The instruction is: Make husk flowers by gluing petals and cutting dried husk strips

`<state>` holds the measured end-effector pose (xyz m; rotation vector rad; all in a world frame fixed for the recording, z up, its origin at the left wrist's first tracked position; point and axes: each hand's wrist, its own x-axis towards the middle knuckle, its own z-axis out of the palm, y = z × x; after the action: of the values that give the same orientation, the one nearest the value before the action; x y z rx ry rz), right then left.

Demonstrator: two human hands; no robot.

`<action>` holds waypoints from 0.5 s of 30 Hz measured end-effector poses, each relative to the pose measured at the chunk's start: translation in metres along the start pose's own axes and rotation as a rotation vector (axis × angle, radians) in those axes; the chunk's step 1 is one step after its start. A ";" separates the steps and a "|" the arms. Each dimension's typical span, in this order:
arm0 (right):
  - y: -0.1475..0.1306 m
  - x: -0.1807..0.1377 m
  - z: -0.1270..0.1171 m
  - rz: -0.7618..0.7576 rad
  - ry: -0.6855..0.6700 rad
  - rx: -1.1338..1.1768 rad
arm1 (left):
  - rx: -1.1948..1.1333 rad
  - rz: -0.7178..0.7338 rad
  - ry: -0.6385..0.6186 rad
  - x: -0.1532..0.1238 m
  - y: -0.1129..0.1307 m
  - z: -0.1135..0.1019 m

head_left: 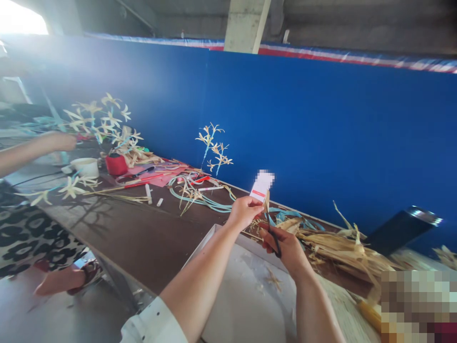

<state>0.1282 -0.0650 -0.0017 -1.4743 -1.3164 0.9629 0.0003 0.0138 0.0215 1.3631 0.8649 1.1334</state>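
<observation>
My left hand (245,211) is pinched around a small tan piece of dried husk (267,197), partly hidden by the fingers. In my right hand (285,248) is a pair of scissors (272,236) with dark handles, the blades pointing up at the piece. Just behind my left fingers stands a white card-like thing (258,191) with a red band, partly blurred out. Both hands are over the near edge of a shallow white box (246,281) holding small scraps. To the right of my right hand lies a heap of dried husks (332,243).
A brown table (157,243) runs along a blue partition (321,128). On it are husk flowers (214,143), light-blue tubing (200,204), a red pot-like object (116,164) and a white cup (85,167). A dark flask (400,231) leans at right. Another person's hand (60,142) is at left.
</observation>
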 end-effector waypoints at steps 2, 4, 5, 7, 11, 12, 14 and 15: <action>0.001 0.000 0.000 -0.006 -0.004 0.003 | 0.010 0.002 -0.006 0.000 0.001 -0.001; 0.002 0.000 -0.001 -0.010 -0.009 0.010 | 0.026 0.015 -0.013 -0.001 0.002 -0.002; 0.002 0.001 0.000 -0.011 -0.012 0.013 | 0.034 0.022 -0.016 -0.001 0.002 -0.002; 0.002 0.000 0.000 -0.009 -0.015 0.014 | 0.047 0.032 -0.017 0.000 0.002 -0.003; 0.002 0.000 0.000 -0.015 -0.011 0.005 | 0.066 0.050 -0.026 0.000 0.000 -0.004; 0.002 0.000 0.000 -0.017 -0.012 0.005 | 0.071 0.052 -0.030 0.000 0.000 -0.004; 0.001 0.000 0.000 -0.019 -0.011 0.006 | 0.074 0.049 -0.034 -0.001 0.001 -0.004; 0.001 0.000 0.000 -0.019 -0.008 0.005 | 0.075 0.045 -0.034 -0.001 0.002 -0.004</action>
<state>0.1287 -0.0655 -0.0024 -1.4527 -1.3307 0.9600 -0.0045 0.0137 0.0227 1.4654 0.8633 1.1191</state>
